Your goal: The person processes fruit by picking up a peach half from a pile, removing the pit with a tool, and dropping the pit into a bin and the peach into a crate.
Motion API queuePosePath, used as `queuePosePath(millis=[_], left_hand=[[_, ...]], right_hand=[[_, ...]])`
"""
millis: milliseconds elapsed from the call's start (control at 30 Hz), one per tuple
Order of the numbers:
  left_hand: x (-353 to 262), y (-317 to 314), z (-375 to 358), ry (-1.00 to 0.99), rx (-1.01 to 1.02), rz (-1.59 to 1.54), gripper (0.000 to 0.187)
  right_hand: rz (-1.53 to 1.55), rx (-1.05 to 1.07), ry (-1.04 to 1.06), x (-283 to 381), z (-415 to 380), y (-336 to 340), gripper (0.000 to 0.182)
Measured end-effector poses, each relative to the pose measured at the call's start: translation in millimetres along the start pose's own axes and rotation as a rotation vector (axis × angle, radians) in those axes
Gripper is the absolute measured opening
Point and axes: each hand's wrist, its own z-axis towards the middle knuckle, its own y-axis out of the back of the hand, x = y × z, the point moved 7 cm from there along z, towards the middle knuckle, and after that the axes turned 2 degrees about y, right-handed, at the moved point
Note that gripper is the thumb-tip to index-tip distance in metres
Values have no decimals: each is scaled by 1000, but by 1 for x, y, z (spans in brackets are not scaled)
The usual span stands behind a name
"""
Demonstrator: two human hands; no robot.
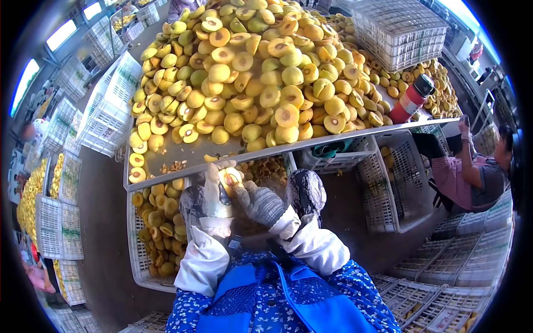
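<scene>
Both of my hands wear gloves and meet in front of the metal table's edge. My left hand [217, 191], in a pale glove, is closed on a halved yellow fruit [230, 177] whose cut face shows a brown centre. My right hand [261, 203], in a grey knitted glove, touches the fruit's lower right side with its fingers bent; whether it grips anything is hidden. Below the hands and the table edge lies a heap of brown pits and scraps [265, 170]. A crate of halved fruit [161, 230] stands to the left of my knees.
Halved fruit [250, 72] is piled high on the metal table [222, 159]. A red bottle [411, 100] and a white crate [397, 34] stand at the right. An empty-looking crate [397, 183] is under the table. Another person [472, 177] sits at the far right.
</scene>
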Motion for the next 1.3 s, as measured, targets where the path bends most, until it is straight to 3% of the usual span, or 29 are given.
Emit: queuePosePath(millis=[100,200,233,300,333,367,500,533,600,633,700,767,800,867,900,933,1000,1033,1067,1100,1133,1167,1200,1233,1267,1300], left_hand=[[3,3,-4,29,8,72,55],[-4,-3,-8,34,55,182,56],[-5,-5,-6,39,76,216,56],[10,-4,1,285,140,306,58],[16,0,2,407,172,349,59],[28,4,8,424,299,401,56],[-8,-10,-6,-90,196,164,35],[2,0,-12,-26,35,56,30],[22,24,-11,26,-89,-61,28],[18,30,-11,58,-170,-18,25],[7,27,-9,-75,33,349,21],[-18,1,-22,-261,254,835,16],[-16,-1,-23,-215,238,788,22],[-10,-4,-25,88,69,57,24],[-1,-3,-23,186,51,-110,29],[13,3,-16,234,113,-218,33],[18,17,-12,347,47,-628,32],[-4,36,-12,214,-85,-558,33],[-22,66,-15,147,-380,-306,33],[-21,110,-8,-3,-236,21,34],[-35,153,-11,-168,-511,594,30],[-84,143,-27,-354,-606,1517,27],[-86,165,-25,-418,-601,1822,23],[-110,161,-24,-510,-620,1996,24],[-132,154,-14,-725,-654,1941,28],[-145,154,15,-732,-648,1795,31]], right_hand=[[84,134,-90,-14,-4,-12,34],[20,161,51,-19,-7,-15,44],[22,247,104,0,-7,12,47],[401,252,59,-10,-7,12,38],[590,253,35,-12,-9,12,42],[780,263,-31,-10,-10,15,40],[1164,285,-320,-16,-21,-10,42],[1229,285,-328,-12,-20,-23,43],[1196,313,-289,-13,-21,-47,42],[1141,336,-252,-16,-22,-58,40],[1031,447,-222,-13,-23,-51,37],[1343,742,-436,-16,-34,-41,38],[1135,804,-421,-31,-33,-44,41],[1481,404,-329,-17,-31,-49,39],[1656,248,-268,-8,-31,-53,38],[1879,256,-293,-5,-36,-65,36],[2333,366,-406,-11,-51,-101,39],[2145,211,-545,-3,-34,-106,34],[1897,90,-839,-4,-41,-94,26],[1766,273,-662,-2,-36,-83,33],[1617,439,-490,-1,-37,-77,41],[1194,238,-871,-34,-48,-84,47],[999,140,-561,-46,-44,-89,44],[790,43,-256,-49,-40,-91,42],[813,139,-342,-66,-44,-109,37],[829,235,-429,-68,-41,-113,32]])
